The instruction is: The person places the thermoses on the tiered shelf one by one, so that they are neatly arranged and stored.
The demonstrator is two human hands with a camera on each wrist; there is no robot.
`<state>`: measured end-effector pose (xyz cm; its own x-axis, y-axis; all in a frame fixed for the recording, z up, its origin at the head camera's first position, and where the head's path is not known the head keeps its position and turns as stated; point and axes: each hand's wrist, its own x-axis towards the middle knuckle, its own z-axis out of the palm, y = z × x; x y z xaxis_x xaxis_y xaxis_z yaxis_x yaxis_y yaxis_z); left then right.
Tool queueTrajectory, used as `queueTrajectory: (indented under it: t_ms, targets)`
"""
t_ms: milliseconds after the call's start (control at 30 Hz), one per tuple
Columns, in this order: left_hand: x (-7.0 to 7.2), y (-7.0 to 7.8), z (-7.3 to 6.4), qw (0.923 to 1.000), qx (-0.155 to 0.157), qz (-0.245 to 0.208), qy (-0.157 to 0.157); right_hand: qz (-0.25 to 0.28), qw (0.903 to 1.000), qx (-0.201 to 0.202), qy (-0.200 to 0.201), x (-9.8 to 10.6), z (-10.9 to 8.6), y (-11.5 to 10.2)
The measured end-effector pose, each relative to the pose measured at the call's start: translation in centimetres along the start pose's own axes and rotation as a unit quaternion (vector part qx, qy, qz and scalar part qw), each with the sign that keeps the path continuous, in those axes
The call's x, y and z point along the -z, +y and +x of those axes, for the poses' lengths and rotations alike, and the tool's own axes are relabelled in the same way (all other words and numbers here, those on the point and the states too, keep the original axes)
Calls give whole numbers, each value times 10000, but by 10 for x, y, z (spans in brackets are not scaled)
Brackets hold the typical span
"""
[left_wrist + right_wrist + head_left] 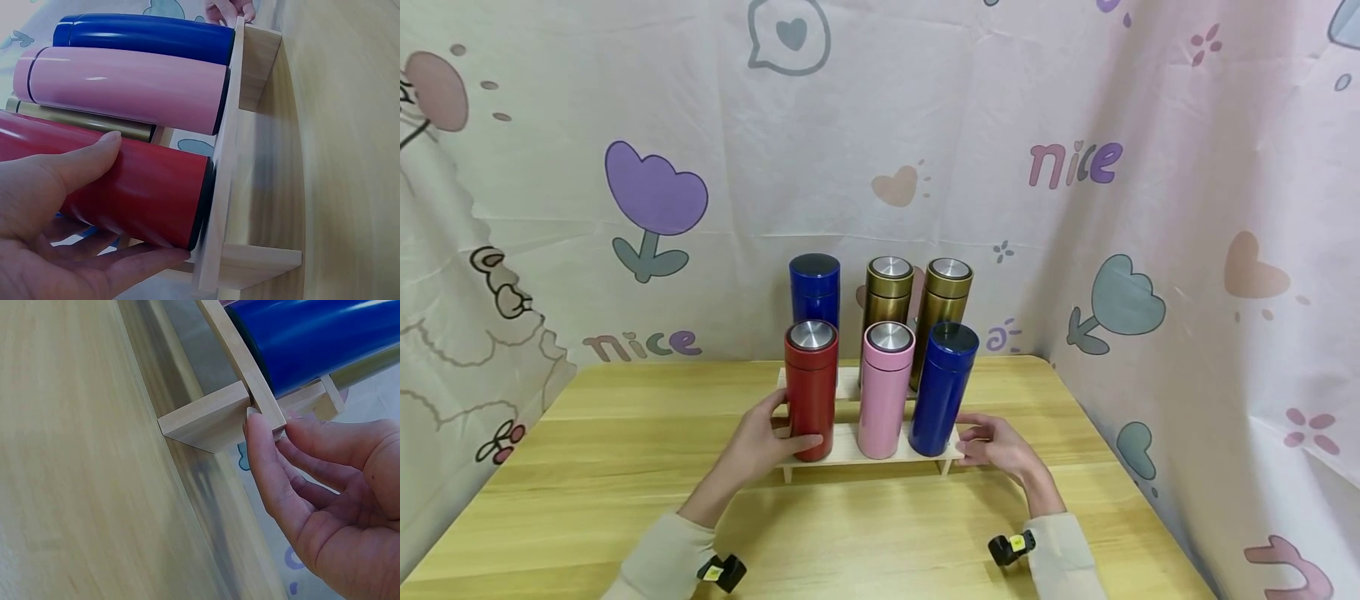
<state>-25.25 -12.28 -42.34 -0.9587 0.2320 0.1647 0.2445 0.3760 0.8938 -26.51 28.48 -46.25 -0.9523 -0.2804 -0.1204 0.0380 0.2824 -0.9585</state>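
My left hand [760, 443] grips the lower part of a red thermos bottle [811, 396], thumb across its front. The bottle stands at the left end of the front step of a light wooden rack [847, 446]. In the left wrist view the red thermos's black base is at the board [220, 206]. My right hand [996, 446] pinches the right end of that front board; in the right wrist view thumb and forefinger are on its corner [275, 422]. A pink thermos [883, 396] stands mid-step, and a blue thermos [942, 396] stands beside the right hand.
On the rack's back step stand another blue thermos [815, 287] and two gold thermoses, one [889, 296] behind the pink bottle, one [946, 292] behind the front blue one. The wooden table [880, 533] reaches back to a patterned curtain [880, 125]. Each wrist wears a small black camera.
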Motion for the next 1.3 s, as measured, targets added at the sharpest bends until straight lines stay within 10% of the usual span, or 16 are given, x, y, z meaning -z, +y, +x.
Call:
queueTrajectory:
  t_ms: [1300]
  targets:
    - [-6,-8,0,9998,145,-83,114,15,9999,-21,97,-3,4,-2]
